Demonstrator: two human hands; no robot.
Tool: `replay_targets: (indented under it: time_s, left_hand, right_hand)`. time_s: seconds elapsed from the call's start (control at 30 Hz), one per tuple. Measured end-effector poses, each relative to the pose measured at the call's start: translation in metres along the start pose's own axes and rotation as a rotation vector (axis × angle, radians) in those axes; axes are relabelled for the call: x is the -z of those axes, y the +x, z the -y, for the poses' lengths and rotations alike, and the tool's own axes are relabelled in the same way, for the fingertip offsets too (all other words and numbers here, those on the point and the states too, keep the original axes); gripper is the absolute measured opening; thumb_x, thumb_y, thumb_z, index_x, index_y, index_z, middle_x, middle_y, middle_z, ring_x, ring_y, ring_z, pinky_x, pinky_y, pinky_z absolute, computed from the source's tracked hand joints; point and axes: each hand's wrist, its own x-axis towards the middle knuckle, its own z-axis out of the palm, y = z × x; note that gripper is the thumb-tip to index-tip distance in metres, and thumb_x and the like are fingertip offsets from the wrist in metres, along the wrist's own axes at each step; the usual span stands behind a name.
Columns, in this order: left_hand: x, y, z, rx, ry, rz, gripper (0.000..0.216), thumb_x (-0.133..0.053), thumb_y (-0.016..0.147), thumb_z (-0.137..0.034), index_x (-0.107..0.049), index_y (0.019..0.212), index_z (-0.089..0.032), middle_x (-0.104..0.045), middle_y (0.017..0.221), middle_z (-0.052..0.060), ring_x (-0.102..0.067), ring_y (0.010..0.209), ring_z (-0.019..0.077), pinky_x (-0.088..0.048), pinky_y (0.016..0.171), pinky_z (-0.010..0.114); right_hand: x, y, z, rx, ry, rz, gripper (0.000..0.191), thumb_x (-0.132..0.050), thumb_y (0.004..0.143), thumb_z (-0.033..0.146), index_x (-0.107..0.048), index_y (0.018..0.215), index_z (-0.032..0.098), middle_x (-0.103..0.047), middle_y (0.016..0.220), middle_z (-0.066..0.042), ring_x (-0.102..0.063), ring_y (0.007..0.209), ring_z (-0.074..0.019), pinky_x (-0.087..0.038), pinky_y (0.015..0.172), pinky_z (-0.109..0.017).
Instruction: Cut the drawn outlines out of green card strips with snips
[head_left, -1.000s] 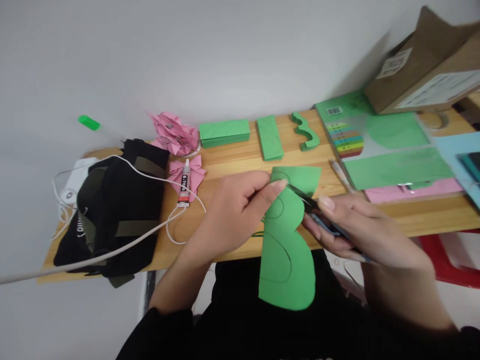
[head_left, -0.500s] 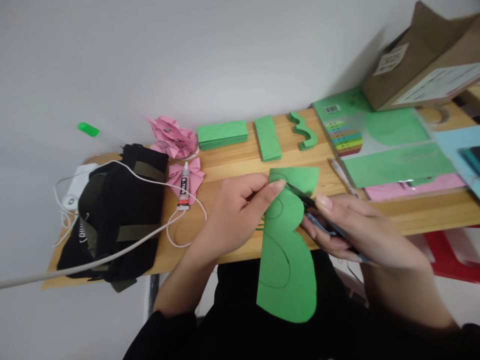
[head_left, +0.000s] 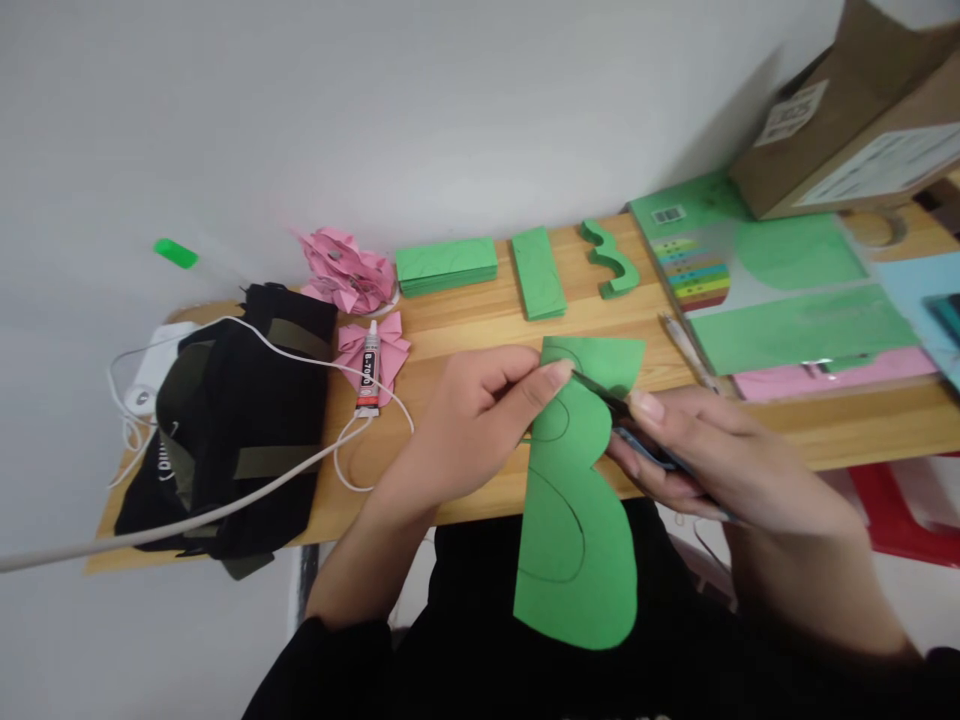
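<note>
My left hand point(head_left: 472, 420) pinches the upper left edge of a green paper sheet point(head_left: 574, 530) with a curved pencil outline drawn on it. The sheet hangs over the table's front edge toward my lap. My right hand point(head_left: 705, 465) is closed round a pair of scissors point(head_left: 622, 420), whose dark blades bite into the sheet's right side near the top. A cut-off-looking green corner point(head_left: 607, 358) lies flat on the table just beyond the blades.
On the wooden table point(head_left: 465, 330): a black bag point(head_left: 232, 420) with a white cable, a glue tube point(head_left: 367, 370) on pink paper pieces, green paper stacks point(head_left: 446, 265), a green "3" shape point(head_left: 611, 262), coloured paper pack point(head_left: 772, 290), pen point(head_left: 686, 345), cardboard box point(head_left: 862, 110).
The scissors' blades have worked slightly further along the drawn line, and the green sheet has dropped a little lower toward my lap. Both hands stay in nearly the same place.
</note>
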Motion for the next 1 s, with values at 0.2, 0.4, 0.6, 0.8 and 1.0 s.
replay_targets:
  time_s: [0.2,0.4,0.6,0.8,1.0]
  left_hand:
    - [-0.0004,0.0018,-0.0005,0.042,-0.136,0.019,0.047,-0.055,0.094,-0.026,-0.038,0.051,-0.017,-0.039,0.045,-0.005,-0.035,0.041,0.0042,-0.024,0.036,0.019]
    - [-0.0023,0.0009,0.0032,0.12,-0.254,-0.018,0.046,-0.057,0.093,-0.027,-0.042,0.05,-0.017,-0.041,0.044,-0.005,-0.037,0.04,0.004,-0.027,0.037,0.018]
    - [-0.0041,-0.0007,0.0075,0.177,-0.295,-0.048,0.047,-0.059,0.091,-0.031,-0.044,0.05,-0.017,-0.04,0.043,-0.005,-0.037,0.039,0.0046,-0.028,0.036,0.019]
    - [-0.0026,0.0002,0.0048,0.167,-0.248,-0.033,0.049,-0.061,0.091,-0.037,-0.044,0.049,-0.018,-0.042,0.042,-0.004,-0.038,0.038,0.006,-0.028,0.037,0.022]
    - [0.0026,0.0036,0.0011,0.193,-0.186,0.006,0.048,-0.063,0.09,-0.039,-0.047,0.05,-0.018,-0.043,0.043,-0.004,-0.039,0.039,0.0069,-0.029,0.037,0.022]
  right_hand:
    - [0.0,0.0,-0.0011,0.003,0.02,0.005,0.053,-0.044,0.1,0.051,-0.049,0.059,0.019,-0.033,0.037,0.009,-0.02,0.031,-0.0043,-0.013,0.033,-0.022]
    - [-0.0034,0.0035,-0.0023,0.041,0.006,-0.019,0.054,-0.044,0.1,0.051,-0.048,0.056,0.02,-0.034,0.036,0.009,-0.022,0.031,-0.0047,-0.017,0.035,-0.023]
    - [-0.0041,0.004,-0.0046,0.086,0.005,-0.018,0.055,-0.044,0.099,0.053,-0.047,0.056,0.02,-0.031,0.034,0.009,-0.021,0.031,-0.005,-0.016,0.033,-0.021]
    - [-0.0051,0.0043,-0.0015,0.067,0.031,-0.033,0.051,-0.044,0.101,0.047,-0.047,0.058,0.019,-0.031,0.036,0.009,-0.02,0.032,-0.0055,-0.012,0.031,-0.021]
    - [-0.0019,0.0062,-0.0009,0.067,0.004,-0.022,0.052,-0.044,0.101,0.047,-0.047,0.057,0.02,-0.03,0.035,0.009,-0.02,0.03,-0.0057,-0.013,0.032,-0.023]
